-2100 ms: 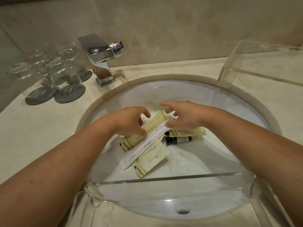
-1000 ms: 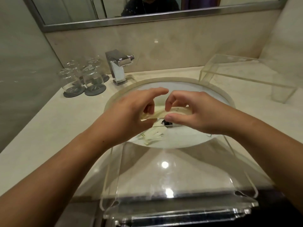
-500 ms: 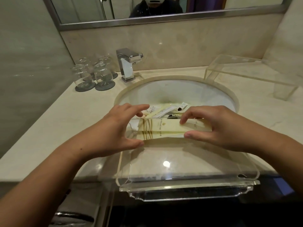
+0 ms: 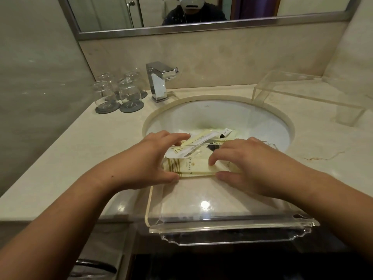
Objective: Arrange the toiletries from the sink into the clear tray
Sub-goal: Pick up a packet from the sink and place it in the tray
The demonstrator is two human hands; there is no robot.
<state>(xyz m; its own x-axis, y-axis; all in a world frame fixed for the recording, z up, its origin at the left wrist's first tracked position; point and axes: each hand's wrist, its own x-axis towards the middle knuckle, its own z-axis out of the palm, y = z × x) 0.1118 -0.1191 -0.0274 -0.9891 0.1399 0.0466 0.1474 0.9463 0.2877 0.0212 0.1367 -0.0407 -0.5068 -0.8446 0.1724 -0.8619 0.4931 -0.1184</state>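
Observation:
A cream toiletry packet (image 4: pixel 191 167) with gold stripes lies flat at the far end of the clear tray (image 4: pixel 228 229), which rests on the counter's front edge. My left hand (image 4: pixel 149 164) holds the packet's left end between thumb and fingers. My right hand (image 4: pixel 246 162) pinches its right end and covers part of it. Behind them, in the white sink (image 4: pixel 220 116), lie several more cream packets (image 4: pixel 201 138), a small white tube (image 4: pixel 227 132) and a dark bottle (image 4: pixel 212 147), partly hidden by my hands.
A chrome tap (image 4: pixel 159 81) stands behind the sink at left. Several upturned glasses (image 4: pixel 119 93) on grey coasters stand at the far left. A clear acrylic riser (image 4: pixel 306 91) sits at the back right. A mirror (image 4: pixel 201 11) runs along the wall.
Both hands carried the cream packet from the sink toward me and lowered it onto the tray's far end. The view pulled back and up.

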